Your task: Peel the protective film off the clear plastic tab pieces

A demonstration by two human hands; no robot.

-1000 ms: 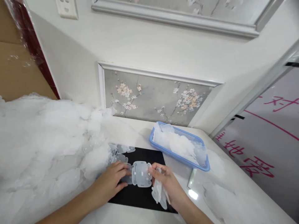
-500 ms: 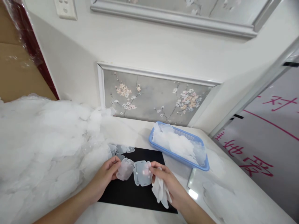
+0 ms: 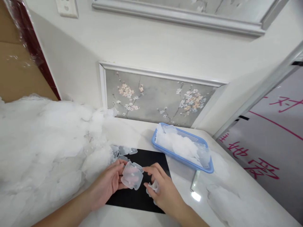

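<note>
My left hand (image 3: pixel 113 178) holds a translucent, squarish plastic piece (image 3: pixel 132 176) with notched, rounded edges and small round studs. It is pinched at its left side, and finger tips show pinkish through it. My right hand (image 3: pixel 161 186) is curled at its right, thumb and index finger apart, the index fingertip at or very near its upper right edge. Tucked in the curled fingers of that hand are translucent plastic pieces (image 3: pixel 154 186), mostly hidden. Under both hands lies a black mat (image 3: pixel 138 200). More translucent pieces (image 3: pixel 127 150) rest on its far left corner.
A large heap of whitish translucent pieces (image 3: pixel 52 142) covers the table's left side. A blue plastic basket (image 3: pixel 176 156) with similar pieces stands behind and right of the mat. Beside it lies a thin, shiny flat object (image 3: pixel 194 181). The wall (image 3: pixel 151 47) rises behind the table.
The piece's two joined halves, spread between both hands before, are now folded over each other in my left hand. My right hand has let go of its half and turned, still keeping the other pieces.
</note>
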